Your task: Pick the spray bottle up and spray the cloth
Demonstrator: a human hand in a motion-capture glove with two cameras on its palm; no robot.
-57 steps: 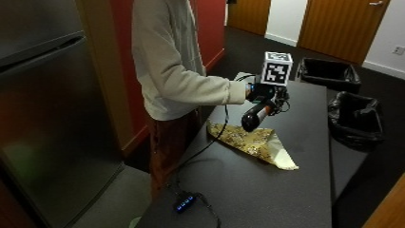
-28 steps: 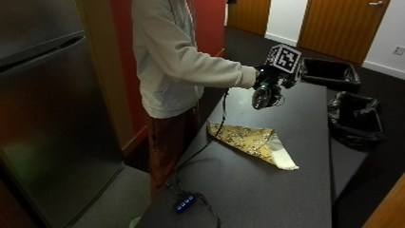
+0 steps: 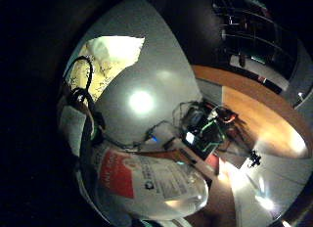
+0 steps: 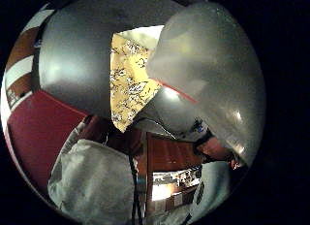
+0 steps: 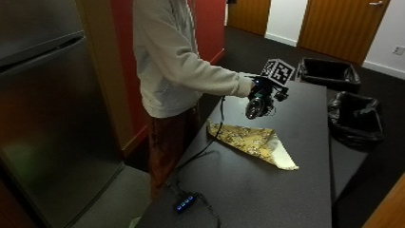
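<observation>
Spray bottle [image 5: 255,107] held aloft in right hand [image 5: 265,92], fingers wrapped round it, above cloth [image 5: 253,141] on tabletop [image 5: 265,190]. Clear plastic: probably light, slick; best held at neck.

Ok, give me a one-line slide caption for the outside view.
Gloved right hand holds the spray bottle raised above the yellow patterned cloth on the dark table.

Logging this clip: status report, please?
Gloved right hand grips the spray bottle, raised above the table. Yellow patterned cloth flat below, partly folded. Nothing between bottle and cloth.
</observation>
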